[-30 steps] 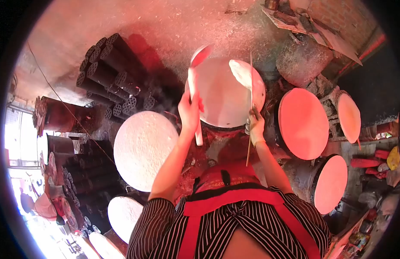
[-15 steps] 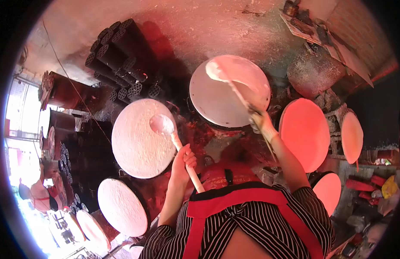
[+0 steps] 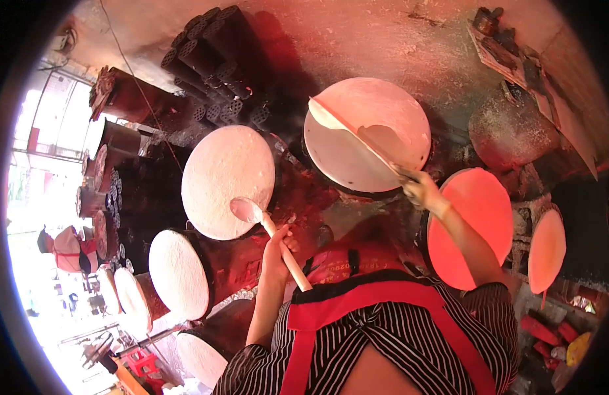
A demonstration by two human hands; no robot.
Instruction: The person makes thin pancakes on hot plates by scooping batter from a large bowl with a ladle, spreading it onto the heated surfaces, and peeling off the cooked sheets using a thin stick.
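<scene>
My left hand point(image 3: 278, 249) is closed around the wooden handle of a ladle point(image 3: 246, 210). The ladle's bowl is at the lower right edge of a round griddle coated with pale batter point(image 3: 227, 178). My right hand point(image 3: 421, 189) grips a long, thin wooden spreader point(image 3: 360, 136), slanting up and left across a second round griddle point(image 3: 340, 158). Wet white batter point(image 3: 390, 105) covers the upper and right part of that griddle, while grey metal shows at the lower left. The spreader's far end lies by the griddle's upper left rim.
Right of me stand a red-lit round griddle point(image 3: 472, 224) and another disc point(image 3: 548, 250). More coated griddles point(image 3: 179, 274) line the left. Dark perforated coal cylinders point(image 3: 219, 46) are stacked behind. A cluttered shelf point(image 3: 508, 62) is at upper right.
My right hand has swung the spreader, and batter now covers more of the griddle's right side. My left hand's ladle has shifted toward the left griddle's lower edge. The view has turned somewhat.
</scene>
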